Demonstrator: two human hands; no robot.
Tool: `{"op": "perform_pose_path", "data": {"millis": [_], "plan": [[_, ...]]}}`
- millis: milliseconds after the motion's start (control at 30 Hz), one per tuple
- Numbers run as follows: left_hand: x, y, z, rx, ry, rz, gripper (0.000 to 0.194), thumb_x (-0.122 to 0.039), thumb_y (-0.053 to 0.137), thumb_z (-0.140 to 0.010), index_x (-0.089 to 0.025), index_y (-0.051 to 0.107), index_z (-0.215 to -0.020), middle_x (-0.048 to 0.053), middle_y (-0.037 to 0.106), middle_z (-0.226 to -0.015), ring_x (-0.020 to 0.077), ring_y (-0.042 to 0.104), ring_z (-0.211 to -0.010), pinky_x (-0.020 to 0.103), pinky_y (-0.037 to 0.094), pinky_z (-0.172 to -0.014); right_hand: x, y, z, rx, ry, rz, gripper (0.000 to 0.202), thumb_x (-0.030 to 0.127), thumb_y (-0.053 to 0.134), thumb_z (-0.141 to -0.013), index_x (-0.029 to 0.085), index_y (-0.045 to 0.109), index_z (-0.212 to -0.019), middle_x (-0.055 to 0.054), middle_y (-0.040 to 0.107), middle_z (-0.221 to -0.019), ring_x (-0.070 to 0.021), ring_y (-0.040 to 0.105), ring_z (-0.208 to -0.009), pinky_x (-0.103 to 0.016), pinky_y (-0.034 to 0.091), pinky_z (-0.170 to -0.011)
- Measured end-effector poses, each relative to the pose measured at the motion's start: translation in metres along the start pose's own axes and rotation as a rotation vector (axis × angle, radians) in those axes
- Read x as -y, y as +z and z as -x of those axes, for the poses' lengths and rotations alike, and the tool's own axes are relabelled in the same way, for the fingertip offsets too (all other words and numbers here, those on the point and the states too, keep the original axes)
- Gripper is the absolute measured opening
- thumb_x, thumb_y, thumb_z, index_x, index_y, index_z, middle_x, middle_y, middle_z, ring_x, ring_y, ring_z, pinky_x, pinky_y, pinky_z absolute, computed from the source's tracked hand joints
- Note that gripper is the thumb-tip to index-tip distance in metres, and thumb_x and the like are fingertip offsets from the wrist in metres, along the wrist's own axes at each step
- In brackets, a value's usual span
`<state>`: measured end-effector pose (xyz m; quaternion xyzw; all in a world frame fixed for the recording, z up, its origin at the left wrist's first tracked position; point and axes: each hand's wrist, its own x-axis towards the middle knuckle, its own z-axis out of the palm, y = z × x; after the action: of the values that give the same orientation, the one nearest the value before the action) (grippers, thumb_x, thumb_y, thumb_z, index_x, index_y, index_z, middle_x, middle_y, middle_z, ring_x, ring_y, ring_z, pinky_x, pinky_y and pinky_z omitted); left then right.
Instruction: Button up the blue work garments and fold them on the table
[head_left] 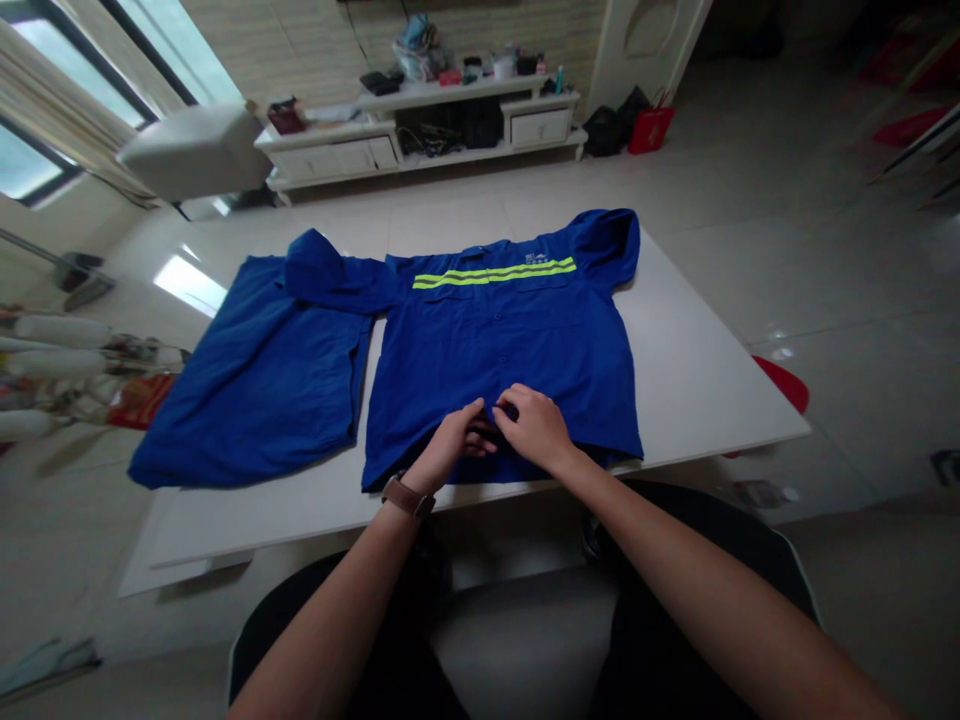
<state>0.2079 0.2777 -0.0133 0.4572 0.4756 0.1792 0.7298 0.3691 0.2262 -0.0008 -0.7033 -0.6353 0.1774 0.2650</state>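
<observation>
I see the tabletop slanting across the head view, bare toward its right corners, with a white cabinet beyond its far edge. A blue shirt lies front up across the middle, collar toward the far edge, hem at the near edge. To its left, folded blue cloth reaches over the left edge, and one shirt sleeve rests on it. I have both hands at the shirt's front opening, near the hem: the right hand is curled, thumb and forefinger nearly together; the left hand is half open, fingers loosely bent. From here I can't tell whether either has cloth pinched. A yellow-green stripe crosses the chest, a watch circles the left wrist, and a button shows above the right hand.
</observation>
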Motion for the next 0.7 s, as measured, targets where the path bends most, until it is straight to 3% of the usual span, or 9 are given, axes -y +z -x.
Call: {"op": "perform_pose_path", "data": {"millis": [167, 333, 467, 700], "plan": [[0.006, 0.001, -0.006, -0.088, 0.107, 0.023, 0.032, -0.043, 0.078, -0.081, -0.013, 0.066, -0.083, 0.007, 0.072, -0.076, 0.0153, 0.071, -0.07, 0.024, 0.054, -0.067, 0.003, 0.004, 0.005, 0.048, -0.049, 0.012, 0.018, 0.024, 0.054, -0.097, 0.021, 0.068, -0.085, -0.004, 0.068, -0.093, -0.0172, 0.061, -0.084, -0.027, 0.038, -0.071], [0.006, 0.0, -0.007, -0.116, 0.185, -0.089, 0.036, -0.045, 0.079, -0.079, -0.011, 0.07, -0.078, 0.008, 0.073, -0.072, 0.0166, 0.069, -0.07, 0.027, 0.052, -0.068, -0.001, 0.006, 0.001, -0.012, -0.029, -0.08, 0.017, 0.022, 0.053, -0.096, 0.021, 0.067, -0.086, -0.004, 0.068, -0.093, -0.0183, 0.061, -0.087, -0.028, 0.04, -0.074], [0.005, -0.002, -0.006, -0.172, 0.216, -0.143, 0.034, -0.044, 0.078, -0.078, -0.01, 0.073, -0.081, 0.009, 0.075, -0.076, 0.0181, 0.071, -0.074, 0.028, 0.052, -0.068, -0.004, 0.01, -0.003, -0.003, -0.044, -0.148, 0.017, 0.019, 0.054, -0.094, 0.02, 0.066, -0.082, -0.003, 0.067, -0.09, -0.0178, 0.06, -0.084, -0.028, 0.04, -0.076], [0.003, -0.006, -0.008, -0.196, 0.269, -0.253, 0.032, -0.043, 0.077, -0.078, -0.013, 0.071, -0.07, 0.009, 0.074, -0.07, 0.0176, 0.066, -0.067, 0.028, 0.048, -0.066, -0.005, 0.013, -0.004, -0.008, -0.035, -0.23, 0.017, 0.017, 0.053, -0.094, 0.02, 0.067, -0.084, -0.004, 0.067, -0.09, -0.0175, 0.06, -0.085, -0.028, 0.04, -0.078]]}}
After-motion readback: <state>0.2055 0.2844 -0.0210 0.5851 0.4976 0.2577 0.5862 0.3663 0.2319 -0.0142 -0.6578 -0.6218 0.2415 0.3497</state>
